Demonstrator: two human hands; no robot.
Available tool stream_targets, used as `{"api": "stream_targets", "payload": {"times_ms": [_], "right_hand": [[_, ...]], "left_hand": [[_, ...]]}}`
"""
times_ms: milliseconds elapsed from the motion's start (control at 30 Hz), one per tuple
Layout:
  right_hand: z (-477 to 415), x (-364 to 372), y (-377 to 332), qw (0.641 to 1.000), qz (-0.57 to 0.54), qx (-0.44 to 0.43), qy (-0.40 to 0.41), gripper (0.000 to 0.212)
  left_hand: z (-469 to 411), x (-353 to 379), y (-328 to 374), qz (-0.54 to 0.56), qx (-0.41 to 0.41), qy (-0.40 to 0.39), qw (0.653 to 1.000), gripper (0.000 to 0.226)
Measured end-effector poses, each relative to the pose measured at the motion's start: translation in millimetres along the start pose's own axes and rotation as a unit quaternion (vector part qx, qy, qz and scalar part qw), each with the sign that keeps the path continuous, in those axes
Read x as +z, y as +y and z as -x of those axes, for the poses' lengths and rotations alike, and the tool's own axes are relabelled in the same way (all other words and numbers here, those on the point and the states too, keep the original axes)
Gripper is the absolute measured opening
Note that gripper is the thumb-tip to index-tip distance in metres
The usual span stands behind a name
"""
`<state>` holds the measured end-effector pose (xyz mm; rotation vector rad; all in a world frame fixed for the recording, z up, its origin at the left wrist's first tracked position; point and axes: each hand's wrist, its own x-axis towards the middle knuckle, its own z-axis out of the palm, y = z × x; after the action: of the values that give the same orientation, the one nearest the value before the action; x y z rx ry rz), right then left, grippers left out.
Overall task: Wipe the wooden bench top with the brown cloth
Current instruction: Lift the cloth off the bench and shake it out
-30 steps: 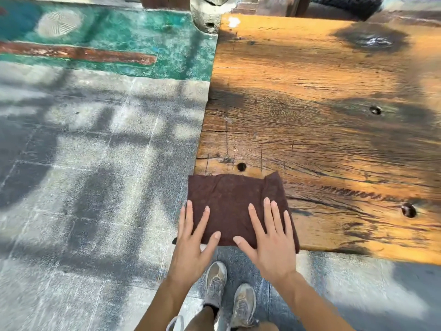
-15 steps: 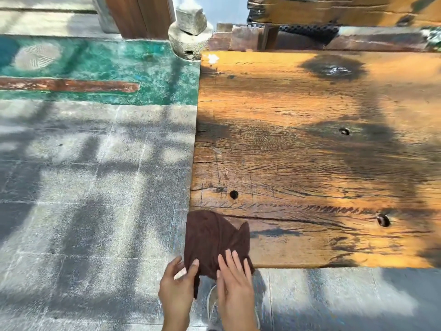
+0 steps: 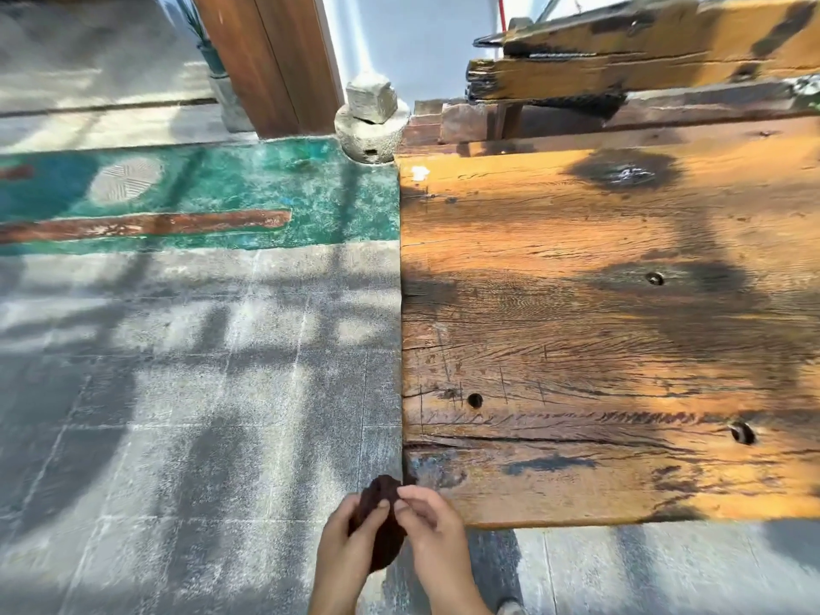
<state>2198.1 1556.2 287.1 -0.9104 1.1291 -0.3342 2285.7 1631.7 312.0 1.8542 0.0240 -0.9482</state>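
The wooden bench top (image 3: 621,339) fills the right half of the view, orange-brown with dark stains and a few round holes. The brown cloth (image 3: 384,532) is bunched up and lifted off the bench, just off its near left corner. My left hand (image 3: 344,554) grips the cloth from the left. My right hand (image 3: 432,541) pinches it from the right, fingertips curled onto the fabric. Most of the cloth is hidden between my two hands.
Grey paved floor (image 3: 177,415) lies left of the bench, with a green painted strip (image 3: 248,193) beyond. A stone block (image 3: 372,119) and a wooden post (image 3: 270,59) stand at the bench's far left corner. Stacked beams (image 3: 643,51) lie behind the bench.
The cloth lay flat on the bench corner under both open hands. It was then gathered, pulled off the near edge, and is now bunched between both hands. The view has tilted upward.
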Motion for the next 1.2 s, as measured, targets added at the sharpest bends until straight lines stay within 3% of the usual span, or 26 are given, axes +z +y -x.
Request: {"api": "stream_targets", "payload": {"times_ms": [67, 200, 367, 467, 567, 767, 867, 967, 1100, 1200], "right_hand": [[7, -8, -24, 0.998, -0.056, 0.010, 0.006, 0.027], [25, -55, -86, 0.992, -0.120, -0.026, 0.019, 0.048], [68, -146, -162, 0.993, -0.038, -0.102, 0.035, 0.076], [93, -213, -204, 0.988, -0.069, -0.118, 0.077, 0.081], [104, -286, -234, 0.976, -0.148, -0.108, 0.118, 0.105], [145, -422, -268, 0.940, -0.287, -0.164, 0.079, 0.068], [166, -506, -271, 0.925, -0.288, -0.205, 0.139, 0.047], [184, -593, -272, 0.912, -0.264, -0.250, 0.189, 0.053], [203, -699, -275, 0.914, -0.188, -0.255, 0.254, 0.016], [212, -776, -288, 0.911, -0.135, -0.252, 0.297, 0.024]], "left_hand": [[2, 11, 28, -0.025, 0.045, -0.031, 0.998, 0.015], [18, 63, 89, -0.074, 0.142, -0.129, 0.979, 0.017], [54, 141, 163, -0.086, 0.233, -0.269, 0.930, 0.018], [93, 196, 205, -0.076, 0.226, -0.384, 0.892, 0.018], [136, 256, 237, -0.083, 0.223, -0.476, 0.847, 0.014], [213, 390, 259, -0.140, 0.234, -0.582, 0.766, 0.013], [245, 476, 254, -0.187, 0.270, -0.591, 0.736, 0.015], [273, 557, 245, -0.231, 0.301, -0.613, 0.693, 0.024], [304, 663, 230, -0.286, 0.378, -0.615, 0.630, 0.019], [320, 744, 220, -0.327, 0.440, -0.604, 0.579, 0.024]]}}
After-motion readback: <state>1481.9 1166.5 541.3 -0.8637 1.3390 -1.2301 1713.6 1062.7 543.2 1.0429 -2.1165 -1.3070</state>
